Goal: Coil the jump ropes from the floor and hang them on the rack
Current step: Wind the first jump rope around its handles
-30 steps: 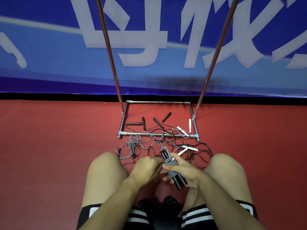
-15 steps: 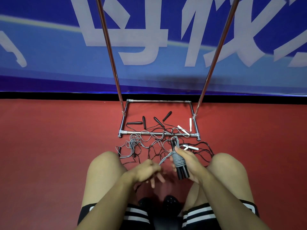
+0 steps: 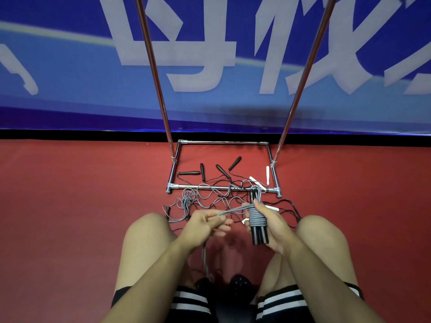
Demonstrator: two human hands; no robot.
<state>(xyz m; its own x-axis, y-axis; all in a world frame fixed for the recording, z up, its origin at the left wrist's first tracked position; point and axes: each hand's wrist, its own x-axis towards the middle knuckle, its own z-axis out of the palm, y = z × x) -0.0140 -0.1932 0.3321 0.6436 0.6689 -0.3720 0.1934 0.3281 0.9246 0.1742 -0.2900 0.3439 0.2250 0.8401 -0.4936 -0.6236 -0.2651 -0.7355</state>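
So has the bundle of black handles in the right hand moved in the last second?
Yes. The black handles have swung upright and shifted toward the rack's front bar, gripped in the right hand.

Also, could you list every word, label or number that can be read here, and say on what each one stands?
Blue banner behind the rack: large pale characters, cropped by the frame's top edge, so none can be read whole.
Jump rope handles, rack, shorts: no text visible.
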